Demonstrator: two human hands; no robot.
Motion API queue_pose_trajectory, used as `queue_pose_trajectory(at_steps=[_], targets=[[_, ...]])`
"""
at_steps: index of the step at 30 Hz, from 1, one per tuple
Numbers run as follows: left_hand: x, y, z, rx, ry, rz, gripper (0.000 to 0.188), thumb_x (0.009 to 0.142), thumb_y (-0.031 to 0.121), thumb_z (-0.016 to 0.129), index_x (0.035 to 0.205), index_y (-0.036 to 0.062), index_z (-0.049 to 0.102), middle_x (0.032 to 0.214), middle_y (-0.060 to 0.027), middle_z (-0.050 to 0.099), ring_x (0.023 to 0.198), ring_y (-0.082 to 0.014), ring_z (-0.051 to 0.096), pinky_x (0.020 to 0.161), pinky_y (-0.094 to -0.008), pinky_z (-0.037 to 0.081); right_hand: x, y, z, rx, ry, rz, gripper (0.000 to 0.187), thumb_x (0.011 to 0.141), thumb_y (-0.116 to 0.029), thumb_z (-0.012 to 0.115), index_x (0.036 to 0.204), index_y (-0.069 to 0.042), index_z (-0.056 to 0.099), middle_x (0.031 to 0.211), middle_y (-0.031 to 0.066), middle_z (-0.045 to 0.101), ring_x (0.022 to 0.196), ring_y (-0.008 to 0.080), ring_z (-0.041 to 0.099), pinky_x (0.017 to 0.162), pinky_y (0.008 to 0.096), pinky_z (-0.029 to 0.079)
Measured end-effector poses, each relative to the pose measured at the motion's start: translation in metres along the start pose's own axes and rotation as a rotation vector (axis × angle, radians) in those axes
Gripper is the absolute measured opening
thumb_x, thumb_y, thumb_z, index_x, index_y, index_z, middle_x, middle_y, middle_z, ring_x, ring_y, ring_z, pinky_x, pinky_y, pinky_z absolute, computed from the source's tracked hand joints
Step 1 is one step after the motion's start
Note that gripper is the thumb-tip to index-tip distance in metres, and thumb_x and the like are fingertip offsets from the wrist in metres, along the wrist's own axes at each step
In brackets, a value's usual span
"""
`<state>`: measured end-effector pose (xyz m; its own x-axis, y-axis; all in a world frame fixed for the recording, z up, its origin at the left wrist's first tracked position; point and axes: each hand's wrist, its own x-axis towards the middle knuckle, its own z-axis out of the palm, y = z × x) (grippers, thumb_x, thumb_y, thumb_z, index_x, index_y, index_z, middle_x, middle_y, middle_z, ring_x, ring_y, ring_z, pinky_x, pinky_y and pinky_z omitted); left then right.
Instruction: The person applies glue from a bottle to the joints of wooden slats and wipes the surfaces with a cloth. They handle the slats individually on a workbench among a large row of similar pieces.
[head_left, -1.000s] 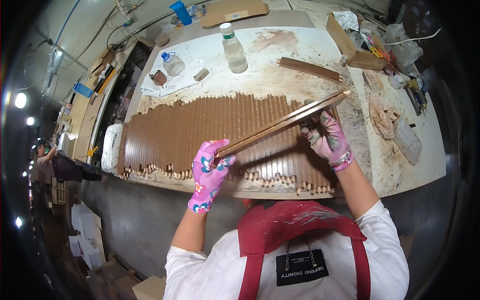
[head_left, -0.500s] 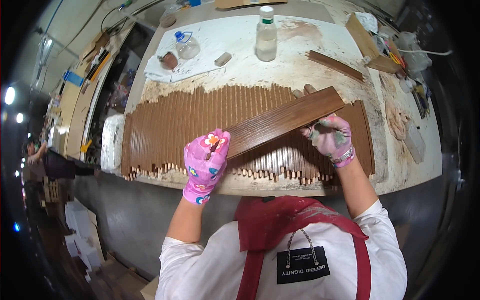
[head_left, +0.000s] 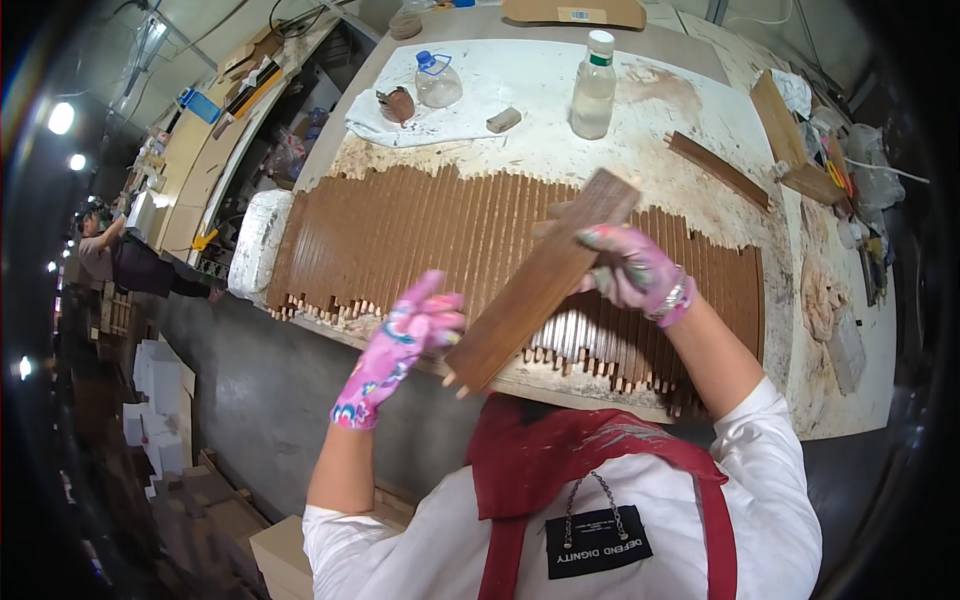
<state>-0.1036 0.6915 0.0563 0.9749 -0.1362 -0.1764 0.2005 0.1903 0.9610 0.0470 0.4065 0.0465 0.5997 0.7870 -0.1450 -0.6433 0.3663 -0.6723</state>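
My right hand (head_left: 635,268), in a pink patterned glove, grips a brown wooden slat (head_left: 545,275) by one long edge near its far end. Pale dowel pegs stick out of both ends of the slat, which slants over the table with its near end toward me. My left hand (head_left: 412,325), gloved in pink too, is off the slat, its fingers apart just left of the near end. Beneath lies a long row of similar brown slats (head_left: 400,225), packed side by side with pegs along their near ends. Part of this row is hidden by the held slat.
A clear bottle (head_left: 594,90), a blue-capped jug (head_left: 438,82), a brown lump (head_left: 396,104) and a small block (head_left: 504,120) stand at the back. A loose slat (head_left: 720,170) lies back right. A wrapped white block (head_left: 262,240) borders the row's left end. Another person (head_left: 115,245) is far left.
My left hand has let go of the slat and opened. The slat has swung steeper, its near end coming down toward me, still in my right hand. The whole view has shifted slightly.
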Motion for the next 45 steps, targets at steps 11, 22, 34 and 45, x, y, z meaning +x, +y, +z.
queue_pose_trajectory(at_steps=[11, 22, 34, 45], targets=[[0.026, 0.008, -0.117, -0.429, 0.233, -0.113, 0.059, 0.085, 0.034, 0.061, 0.132, 0.0054, 0.039, 0.105, -0.0113, 0.058, 0.09, -0.0244, 0.061, 0.075, -0.0371, 0.053, 0.185, -0.033, -0.003, -1.401, 0.067, -0.102, 0.063, 0.085, -0.037, 0.06, 0.138, -0.008, 0.039, 0.131, 0.0153, 0.051, 0.115, 0.0274, 0.053, 0.099, 0.0389, 0.042], [0.039, 0.029, -0.207, -0.538, 0.481, 0.008, 0.045, 0.093, 0.037, 0.052, 0.117, -0.0007, 0.049, 0.1, -0.0124, 0.06, 0.092, -0.0228, 0.061, 0.078, -0.0347, 0.05, 0.311, -0.042, -0.145, -2.135, 0.48, -0.072, 0.048, 0.076, -0.008, 0.066, 0.122, -0.017, 0.055, 0.128, 0.0123, 0.052, 0.116, 0.0311, 0.052, 0.095, 0.0398, 0.044], [0.044, 0.022, -0.185, -0.512, 0.612, -0.075, 0.041, 0.093, 0.039, 0.054, 0.111, 0.0029, 0.048, 0.089, -0.0129, 0.059, 0.073, -0.0226, 0.062, 0.067, -0.0344, 0.052, 0.264, -0.022, 0.038, -1.358, 0.213, -0.555, 0.054, 0.084, -0.044, 0.062, 0.122, -0.005, 0.054, 0.109, 0.0145, 0.063, 0.095, 0.0251, 0.063, 0.082, 0.0342, 0.053], [0.044, 0.008, -0.152, -1.233, -0.355, 0.057, 0.066, 0.095, 0.026, 0.048, 0.148, 0.0229, 0.009, 0.076, -0.0033, 0.044, 0.059, -0.0105, 0.044, 0.053, -0.032, 0.054, 0.179, 0.028, 0.143, -1.404, -0.043, -0.734, 0.049, 0.09, -0.033, 0.057, 0.127, -0.002, 0.048, 0.108, 0.0175, 0.057, 0.098, 0.0302, 0.061, 0.086, 0.0375, 0.048]])
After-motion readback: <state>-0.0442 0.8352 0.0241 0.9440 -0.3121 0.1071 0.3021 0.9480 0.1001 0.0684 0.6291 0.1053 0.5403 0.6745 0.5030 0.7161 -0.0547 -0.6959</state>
